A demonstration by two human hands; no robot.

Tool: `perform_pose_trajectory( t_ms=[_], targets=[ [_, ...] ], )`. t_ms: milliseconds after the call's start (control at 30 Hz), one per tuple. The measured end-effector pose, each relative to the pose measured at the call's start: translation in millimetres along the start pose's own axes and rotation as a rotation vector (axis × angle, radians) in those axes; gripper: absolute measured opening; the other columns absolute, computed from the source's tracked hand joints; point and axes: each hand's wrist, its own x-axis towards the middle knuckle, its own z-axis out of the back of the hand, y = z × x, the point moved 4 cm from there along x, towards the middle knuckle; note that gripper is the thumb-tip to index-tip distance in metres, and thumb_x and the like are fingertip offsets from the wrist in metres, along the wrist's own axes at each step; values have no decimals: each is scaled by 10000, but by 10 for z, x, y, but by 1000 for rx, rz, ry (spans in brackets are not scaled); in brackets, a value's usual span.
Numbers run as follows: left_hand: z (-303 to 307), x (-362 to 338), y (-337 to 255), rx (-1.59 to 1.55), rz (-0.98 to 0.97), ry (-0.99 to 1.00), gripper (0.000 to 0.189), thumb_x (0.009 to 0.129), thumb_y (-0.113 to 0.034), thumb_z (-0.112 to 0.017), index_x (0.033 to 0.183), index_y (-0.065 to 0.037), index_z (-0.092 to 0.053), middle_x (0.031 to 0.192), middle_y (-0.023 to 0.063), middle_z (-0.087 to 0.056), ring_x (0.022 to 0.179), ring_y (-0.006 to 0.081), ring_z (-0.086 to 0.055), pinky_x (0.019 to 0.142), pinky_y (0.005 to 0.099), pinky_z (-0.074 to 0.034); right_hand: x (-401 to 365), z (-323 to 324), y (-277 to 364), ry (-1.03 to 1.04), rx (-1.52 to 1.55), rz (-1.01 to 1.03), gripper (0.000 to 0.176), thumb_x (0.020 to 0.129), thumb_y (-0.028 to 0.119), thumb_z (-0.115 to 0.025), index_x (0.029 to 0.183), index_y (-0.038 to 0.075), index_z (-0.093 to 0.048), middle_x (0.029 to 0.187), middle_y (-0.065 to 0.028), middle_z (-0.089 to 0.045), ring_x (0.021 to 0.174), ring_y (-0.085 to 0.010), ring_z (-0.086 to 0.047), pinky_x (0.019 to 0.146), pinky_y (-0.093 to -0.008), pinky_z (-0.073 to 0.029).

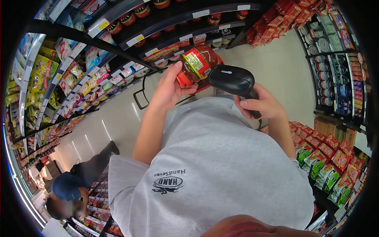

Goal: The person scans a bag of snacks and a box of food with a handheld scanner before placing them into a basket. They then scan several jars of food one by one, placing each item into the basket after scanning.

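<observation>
My left hand [172, 85] is closed round the red-lidded end of a jar [196, 62], which lies tilted in my grasp. Dark reddish contents show through its clear wall, beside a red, yellow and green label. In my right hand [262, 103] is a black barcode scanner [232, 79], its handle wrapped by my fingers. The scanner's head is close to the jar and overlaps its bottom end in this view.
Shelves with red-lidded jars [141, 10] and bagged goods [41, 73] run along the front and left. Red packets [284, 17] hang at the upper right; more packets [327, 177] are stacked lower right. Another person [69, 185] is at the lower left. Canned goods [325, 85] fill shelves at right.
</observation>
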Motion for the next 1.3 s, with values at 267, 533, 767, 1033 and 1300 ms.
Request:
perform_pose_trajectory(
  t_ms=[267, 533, 767, 1033, 1300],
  targets=[
    [-171, 246, -65, 20, -5, 21, 471, 1036, -419, -528, 1335, -70, -427, 1196, 159, -655, 945, 264, -716, 786, 388, -640, -99, 261, 9, -59, 52, 46, 274, 912, 195, -698, 1061, 17, -552, 765, -40, -578, 550, -105, -568, 454, -264, -441],
    [-252, 811, -273, 258, -382, -179, 532, 931, -134, -729, 1324, -45, -381, 1263, 133, -547, 1103, 237, -637, 925, 384, -589, -312, 750, -5, -145, 117, 133, 277, 906, 193, -698, 1051, 6, -555, 753, -45, -578, 522, -107, -559, 435, -264, -430],
    [-378, 1158, -550, 796, -813, -155, 692, 768, 0, -835, 1350, -52, -464, 1385, 117, -466, 1234, 244, -566, 996, 383, -563, -424, 1252, 44, -217, 125, 158, 274, 911, 190, -689, 1047, -4, -551, 741, -41, -573, 507, -101, -540, 431, -261, -433],
    [-981, 1447, -637, 1224, -790, -146, 649, 749, 61, -811, 1322, -75, -539, 1454, 129, -445, 1334, 279, -506, 1039, 413, -539, -516, 1842, 139, -212, 131, 139, 282, 909, 213, -701, 1026, 4, -553, 725, -32, -566, 520, -94, -544, 428, -258, -432],
    [-1275, 2508, -165, 1687, -803, 72, 643, 749, 50, -762, 1333, -129, -561, 1453, 145, -452, 1281, 397, -499, 1065, 442, -469, -602, 2313, -93, -260, 174, 24, 310, 906, 230, -725, 1061, 23, -554, 724, -22, -570, 540, -96, -566, 466, -251, -446]
  ],
)
